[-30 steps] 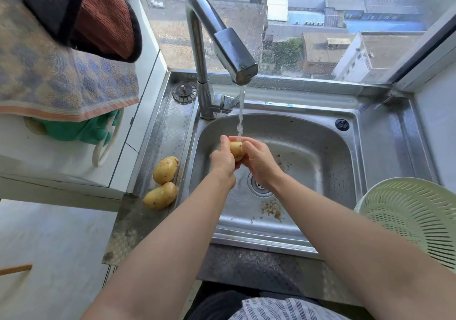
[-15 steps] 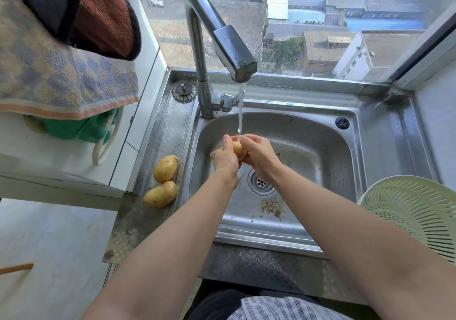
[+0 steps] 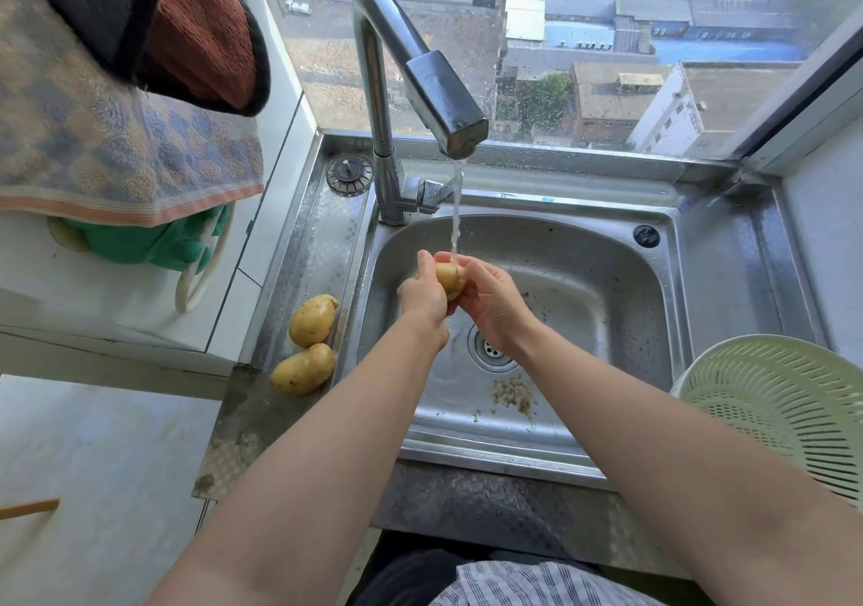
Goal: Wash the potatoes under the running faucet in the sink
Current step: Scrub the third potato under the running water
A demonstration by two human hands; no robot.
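Observation:
A yellow potato [image 3: 448, 277] is held between my left hand [image 3: 422, 296] and my right hand [image 3: 490, 299] over the steel sink [image 3: 607, 306]. A thin stream of water [image 3: 455, 213] falls from the chrome faucet [image 3: 420, 77] onto the top of the potato. Both hands wrap around it, so most of it is hidden. Two more potatoes lie on the sink's left ledge, one nearer the window [image 3: 312, 320] and one nearer me [image 3: 302, 369].
A pale green plastic colander [image 3: 784, 414] sits at the right on the counter. A sink plug [image 3: 349, 175] rests behind the faucet base. Food scraps [image 3: 512, 393] lie beside the drain [image 3: 490, 348]. Towels [image 3: 116, 138] hang at the upper left over a white shelf.
The potato has been turned a little between my hands under the stream. Both hands stay in about the same place over the drain.

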